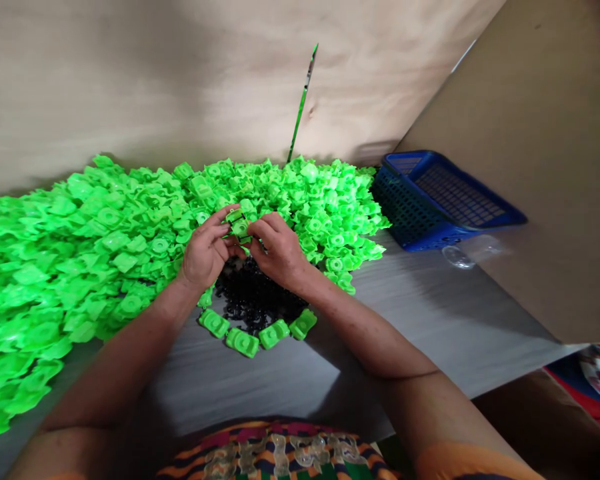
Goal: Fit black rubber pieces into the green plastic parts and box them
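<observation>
My left hand [206, 248] is closed on one end of a small green plastic toy car body [240, 227], its underside turned towards me with dark axle-like bars across it. From the other side the fingers of my right hand [279, 248] pinch at the same car body; whether a small black part is between them I cannot make out. Below both hands lies a heap of small black parts [253, 293]. Several green car bodies [243, 341] sit in a curved row along the near side of that heap.
A large pile of green car bodies [105, 247] spreads along the back and left of the grey table [290, 387]. A blue basket [430, 200] stands at right beside a clear plastic cup [459, 257]. A thin green stick [300, 110] rises behind the pile against the wooden wall.
</observation>
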